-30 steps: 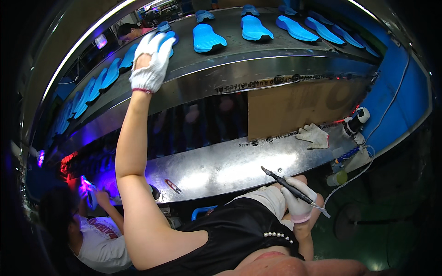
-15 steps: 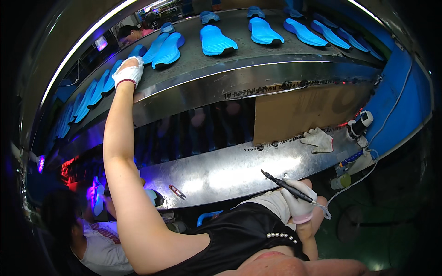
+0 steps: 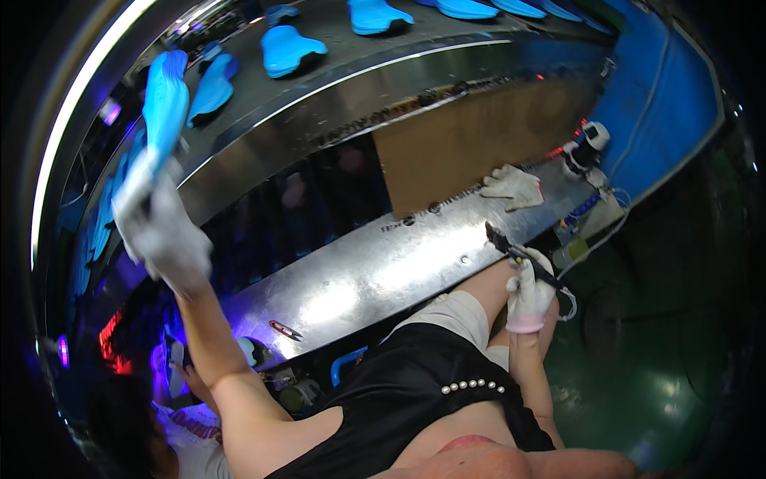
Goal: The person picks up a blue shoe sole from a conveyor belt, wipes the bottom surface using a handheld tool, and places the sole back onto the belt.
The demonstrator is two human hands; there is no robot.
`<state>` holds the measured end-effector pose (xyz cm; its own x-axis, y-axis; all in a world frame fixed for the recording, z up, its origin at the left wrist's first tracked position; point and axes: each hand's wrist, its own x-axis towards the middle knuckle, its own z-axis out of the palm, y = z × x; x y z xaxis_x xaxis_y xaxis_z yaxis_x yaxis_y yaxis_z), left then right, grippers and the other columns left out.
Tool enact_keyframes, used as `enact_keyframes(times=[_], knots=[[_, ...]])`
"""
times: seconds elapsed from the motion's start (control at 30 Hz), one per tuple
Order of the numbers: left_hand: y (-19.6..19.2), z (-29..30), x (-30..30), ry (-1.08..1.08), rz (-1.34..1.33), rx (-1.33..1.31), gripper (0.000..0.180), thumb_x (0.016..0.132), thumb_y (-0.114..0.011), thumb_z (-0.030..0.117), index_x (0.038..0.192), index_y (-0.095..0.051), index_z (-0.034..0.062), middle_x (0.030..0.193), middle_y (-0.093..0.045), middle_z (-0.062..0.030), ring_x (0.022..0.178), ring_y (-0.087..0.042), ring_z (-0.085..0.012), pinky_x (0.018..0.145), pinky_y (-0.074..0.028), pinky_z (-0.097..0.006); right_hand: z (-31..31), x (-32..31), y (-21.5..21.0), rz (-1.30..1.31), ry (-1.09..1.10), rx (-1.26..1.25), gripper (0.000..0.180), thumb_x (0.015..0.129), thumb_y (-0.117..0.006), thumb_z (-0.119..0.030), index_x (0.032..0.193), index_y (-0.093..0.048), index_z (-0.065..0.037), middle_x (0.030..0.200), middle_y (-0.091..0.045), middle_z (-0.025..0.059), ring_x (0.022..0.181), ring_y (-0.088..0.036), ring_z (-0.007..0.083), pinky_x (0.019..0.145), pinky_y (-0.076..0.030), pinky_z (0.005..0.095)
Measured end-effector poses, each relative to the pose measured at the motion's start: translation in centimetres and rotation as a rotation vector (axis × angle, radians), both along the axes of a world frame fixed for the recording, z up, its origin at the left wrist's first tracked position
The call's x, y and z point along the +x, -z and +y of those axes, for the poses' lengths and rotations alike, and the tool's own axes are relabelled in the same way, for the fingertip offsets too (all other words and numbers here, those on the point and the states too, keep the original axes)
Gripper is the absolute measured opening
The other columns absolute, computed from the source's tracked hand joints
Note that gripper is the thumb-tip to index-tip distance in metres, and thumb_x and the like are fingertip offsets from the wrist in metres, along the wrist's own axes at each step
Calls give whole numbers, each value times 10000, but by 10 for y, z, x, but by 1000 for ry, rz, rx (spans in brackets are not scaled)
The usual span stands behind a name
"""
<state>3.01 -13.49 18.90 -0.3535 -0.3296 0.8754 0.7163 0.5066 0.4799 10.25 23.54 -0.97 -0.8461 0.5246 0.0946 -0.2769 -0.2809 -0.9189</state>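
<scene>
I note the left hand [image 3: 159,231], gloved white, clamped on a bright blue foam insole [image 3: 163,104], long axis upright, raised left of the steel worktop [image 3: 359,279]. Right hand [image 3: 529,297] closed around a thin black brush [image 3: 519,254] at the lap, well apart.

Motion blur smears the gloved left hand [image 3: 159,231], so its fingers run together around the blue insole [image 3: 163,100] and the grip can't be read. Top edge slices through the far insoles [image 3: 379,12]. The right hand [image 3: 528,291] covers the brush [image 3: 519,255] handle. The neighbour's hands [image 3: 177,369] are lost in purple glare.
</scene>
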Motion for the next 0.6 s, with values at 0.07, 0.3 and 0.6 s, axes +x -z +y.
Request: enact_keyframes(times=[0.07,0.3,0.6], knots=[[29,48,48,-32,140,-318,97,821,-581,-33,902,-633,-41,928,-647,-154,903,-630,-277,796,-529,-379,4,1,-7,-21,13,-41,223,880,-576,-20,1090,-544,50,882,-634,113,555,-533,64,489,-426,148],[246,150,47,653,-215,-619,363,647,-692,-37,997,-606,10,1117,-621,-177,1067,-586,-365,912,-469,-447,32,4,-4,-217,136,-9,223,870,-634,-151,1023,-604,8,686,-588,26,464,-437,34,417,-309,176],[277,174,18,1030,-1294,957,650,901,-371,611,1209,-531,62,1227,-527,-169,1078,-533,-284,843,-467,-393,-10,-69,55,-497,-112,660,326,739,-674,-326,701,-685,-2,592,-627,118,536,-604,205,530,-457,331]])
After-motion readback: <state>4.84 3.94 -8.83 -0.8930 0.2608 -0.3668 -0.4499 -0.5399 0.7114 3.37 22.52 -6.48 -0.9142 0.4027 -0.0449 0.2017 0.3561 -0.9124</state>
